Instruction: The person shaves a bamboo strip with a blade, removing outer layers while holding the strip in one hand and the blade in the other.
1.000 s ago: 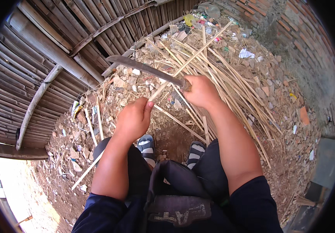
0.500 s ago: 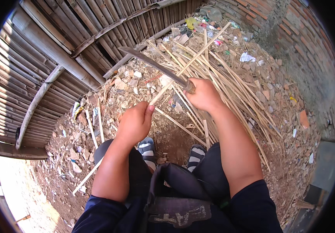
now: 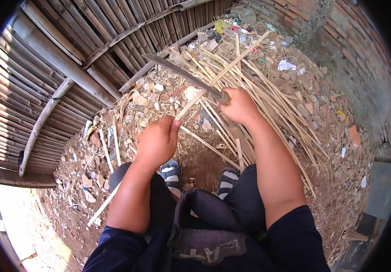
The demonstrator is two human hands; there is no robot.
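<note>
Dressing a split strip of pale wood or bamboo (image 3: 188,109) with a long knife (image 3: 184,75) looks to be the step in hand. The left hand (image 3: 158,139) is closed around the strip, thumb pressed against it, and the strip slants from there up and away to the right, its far end seen over the heap of similar strips (image 3: 272,99) on the littered ground (image 3: 195,165). A pale length (image 3: 104,207) coming out beneath the left forearm may well be its near end, though the arm hides the join. The right hand (image 3: 238,106) is wrapped about the knife's handle, fingers curled in, with the dark blade reaching out to the left and crossing the strip between the two hands. Whether the edge bites into the strip or only passes over it, I cannot tell. As I judge it, the next move calls for a firm left grip to keep the strip from rolling, a shallow, steady blade angle so that it shaves rather than digs in, and a stroke directed away from the left thumb, which sits bare on the strip
</note>
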